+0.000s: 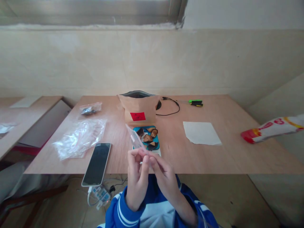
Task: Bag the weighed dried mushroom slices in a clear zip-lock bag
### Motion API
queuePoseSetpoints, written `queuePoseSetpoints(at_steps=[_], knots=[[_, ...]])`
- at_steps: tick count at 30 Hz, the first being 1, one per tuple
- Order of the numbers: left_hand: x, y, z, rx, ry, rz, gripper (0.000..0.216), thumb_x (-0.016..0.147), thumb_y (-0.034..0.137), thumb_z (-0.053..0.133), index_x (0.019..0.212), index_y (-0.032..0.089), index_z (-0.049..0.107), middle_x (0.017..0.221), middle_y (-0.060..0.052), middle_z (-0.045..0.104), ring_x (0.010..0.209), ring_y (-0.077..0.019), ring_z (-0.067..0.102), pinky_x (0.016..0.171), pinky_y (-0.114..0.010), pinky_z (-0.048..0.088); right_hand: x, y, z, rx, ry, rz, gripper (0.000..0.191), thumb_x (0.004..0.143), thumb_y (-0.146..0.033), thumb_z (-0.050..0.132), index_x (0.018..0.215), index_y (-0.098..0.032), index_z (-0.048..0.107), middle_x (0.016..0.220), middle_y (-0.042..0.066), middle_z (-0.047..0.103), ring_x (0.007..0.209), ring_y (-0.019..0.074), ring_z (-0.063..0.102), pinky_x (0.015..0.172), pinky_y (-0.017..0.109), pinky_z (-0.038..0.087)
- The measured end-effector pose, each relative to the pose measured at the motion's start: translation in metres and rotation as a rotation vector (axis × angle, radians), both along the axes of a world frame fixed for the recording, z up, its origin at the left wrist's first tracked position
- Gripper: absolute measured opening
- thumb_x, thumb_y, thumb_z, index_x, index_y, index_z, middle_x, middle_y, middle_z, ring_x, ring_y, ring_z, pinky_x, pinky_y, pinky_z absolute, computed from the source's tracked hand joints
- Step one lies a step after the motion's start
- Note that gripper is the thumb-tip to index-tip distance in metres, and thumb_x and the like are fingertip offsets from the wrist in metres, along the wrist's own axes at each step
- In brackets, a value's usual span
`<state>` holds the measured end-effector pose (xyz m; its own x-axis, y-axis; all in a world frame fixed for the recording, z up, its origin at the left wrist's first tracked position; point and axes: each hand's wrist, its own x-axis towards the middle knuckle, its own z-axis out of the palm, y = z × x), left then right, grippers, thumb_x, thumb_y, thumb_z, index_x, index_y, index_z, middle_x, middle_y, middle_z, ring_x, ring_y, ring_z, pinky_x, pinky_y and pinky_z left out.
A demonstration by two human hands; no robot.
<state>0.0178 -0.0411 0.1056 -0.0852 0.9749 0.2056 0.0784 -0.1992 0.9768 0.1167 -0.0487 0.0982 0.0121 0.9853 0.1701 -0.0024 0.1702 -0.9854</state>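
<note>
My left hand (136, 177) and my right hand (163, 175) meet just in front of the table's near edge. Both pinch the lower end of a small clear zip bag (135, 137), which sticks up and away toward the table. Right behind the bag lies a small blue scale (155, 146) with several dark brown dried pieces (147, 138) on it. A brown paper pouch (139, 109) with a red label stands open behind the scale. Blue sleeves with white stripes cover my forearms.
A black phone (97, 163) overhangs the wooden table's front edge (213, 169). A pile of clear bags (79, 139), a filled small bag (90, 109), a white paper sheet (201, 133), a black cable (169, 106), a green-handled tool (196, 102) and a red-white packet (273, 128) lie around.
</note>
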Motion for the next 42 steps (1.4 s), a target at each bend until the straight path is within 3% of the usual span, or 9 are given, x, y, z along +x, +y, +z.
queuePoseSetpoints(at_steps=[13, 20, 23, 25, 28, 32, 35, 38, 42], knots=[[-0.003, 0.016, 0.019, 0.051, 0.354, -0.042, 0.020, 0.090, 0.028, 0.045, 0.071, 0.021, 0.047, 0.055, 0.005, 0.046, 0.047, -0.0092, 0.044, 0.047, -0.020, 0.034, 0.025, 0.020, 0.013, 0.204, -0.340, -0.013, 0.026, 0.095, -0.027, 0.049, 0.105, -0.024, 0.072, 0.099, 0.002, 0.076, 0.086, 0.0159, 0.073, 0.074, 0.023, 0.058], [-0.014, 0.020, 0.030, 0.218, 0.501, -0.046, 0.030, 0.085, 0.019, 0.049, 0.058, 0.020, 0.035, 0.051, 0.006, 0.033, 0.045, -0.0065, 0.036, 0.046, -0.019, 0.029, 0.067, 0.062, 0.025, 0.221, -0.411, -0.521, 0.029, 0.097, -0.036, 0.043, 0.100, -0.020, 0.067, 0.095, 0.006, 0.075, 0.083, 0.0174, 0.072, 0.073, 0.027, 0.056], [-0.022, 0.031, 0.030, 0.305, 0.524, -0.073, 0.024, 0.089, 0.021, 0.051, 0.066, 0.019, 0.044, 0.060, 0.004, 0.047, 0.054, -0.0086, 0.046, 0.054, -0.020, 0.038, 0.075, 0.077, 0.040, 0.291, -0.390, -0.376, 0.029, 0.098, -0.037, 0.043, 0.104, -0.020, 0.065, 0.097, 0.006, 0.074, 0.081, 0.0161, 0.071, 0.071, 0.026, 0.056], [-0.029, 0.044, 0.026, 0.398, 0.498, 0.010, 0.008, 0.090, 0.025, 0.053, 0.085, 0.019, 0.054, 0.083, -0.002, 0.059, 0.075, -0.0131, 0.057, 0.067, -0.024, 0.046, 0.073, 0.083, 0.047, 0.309, -0.406, -0.239, 0.029, 0.098, -0.037, 0.043, 0.107, -0.019, 0.064, 0.091, 0.004, 0.074, 0.076, 0.0144, 0.070, 0.069, 0.025, 0.055], [-0.040, 0.071, 0.018, 0.521, 0.494, 0.162, 0.045, 0.086, 0.031, 0.062, 0.127, 0.021, 0.047, 0.132, -0.012, 0.050, 0.120, -0.0241, 0.051, 0.093, -0.037, 0.046, 0.066, 0.089, 0.053, 0.316, -0.501, -0.113, 0.027, 0.099, -0.034, 0.043, 0.106, -0.019, 0.064, 0.083, 0.002, 0.073, 0.071, 0.0124, 0.069, 0.067, 0.023, 0.051], [-0.055, 0.107, 0.012, 0.576, 0.468, 0.032, 0.065, 0.084, 0.036, 0.066, 0.142, 0.026, 0.037, 0.150, -0.011, 0.038, 0.140, -0.0286, 0.034, 0.113, -0.048, 0.030, 0.060, 0.096, 0.057, 0.307, -0.646, 0.129, 0.025, 0.098, -0.030, 0.044, 0.103, -0.020, 0.067, 0.075, -0.001, 0.071, 0.065, 0.0100, 0.065, 0.063, 0.020, 0.046], [-0.058, 0.126, 0.012, 0.559, 0.282, -0.058, 0.052, 0.084, 0.037, 0.067, 0.131, 0.024, 0.051, 0.126, -0.009, 0.062, 0.120, -0.0241, 0.057, 0.106, -0.044, 0.041, 0.059, 0.101, 0.061, 0.273, -0.633, 0.244, 0.026, 0.099, -0.030, 0.043, 0.103, -0.021, 0.067, 0.071, -0.003, 0.068, 0.058, 0.0078, 0.061, 0.058, 0.019, 0.044], [-0.054, 0.135, 0.013, 0.479, 0.080, 0.035, 0.023, 0.083, 0.036, 0.069, 0.099, 0.020, 0.065, 0.090, -0.003, 0.069, 0.082, -0.0145, 0.066, 0.081, -0.030, 0.052, 0.061, 0.102, 0.058, 0.234, -0.468, 0.249, 0.029, 0.098, -0.037, 0.045, 0.113, -0.022, 0.065, 0.081, -0.001, 0.071, 0.067, 0.0096, 0.063, 0.063, 0.020, 0.048], [-0.053, 0.139, 0.013, 0.423, -0.074, 0.152, 0.020, 0.081, 0.037, 0.070, 0.081, 0.018, 0.065, 0.075, 0.001, 0.066, 0.064, -0.0088, 0.061, 0.064, -0.021, 0.048, 0.065, 0.088, 0.019, 0.228, -0.147, -0.082, 0.032, 0.100, -0.038, 0.039, 0.113, -0.021, 0.062, 0.102, 0.005, 0.069, 0.086, 0.0128, 0.065, 0.077, 0.026, 0.053]])
